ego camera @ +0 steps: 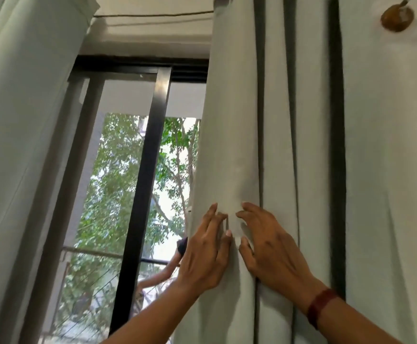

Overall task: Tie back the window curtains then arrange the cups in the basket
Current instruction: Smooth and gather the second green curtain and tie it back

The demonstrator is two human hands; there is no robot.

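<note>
Both hands rest on the right curtain [229, 145], a pale grey-green drape gathered into vertical folds at the right side of the window [133, 170]. The left hand [206, 254] lies against the outer fold on its window side, palm on the cloth, its fingers [208, 220] spread slightly and pointing upward, with the thumb laid across the front of the fold. The right hand [272, 249] presses flat on the same fold from the other side, its fingers [253, 211] spread apart and bent a little at the tips, so that a narrow ridge of fabric stands between the two hands; neither hand is closed around the cloth. A dark red wristband [320, 306] sits on the right wrist. The left curtain [23, 145] hangs in the same fabric at the far left, well apart from the hands, leaving the glass and its black frame [150, 160] uncovered between the two drapes. Green trees [118, 170] show through the glass. At the upper right, a brown wooden knob [397, 18] stands out from the white wall [388, 120] beside the right curtain. The cups and basket do not show in this view.
</note>
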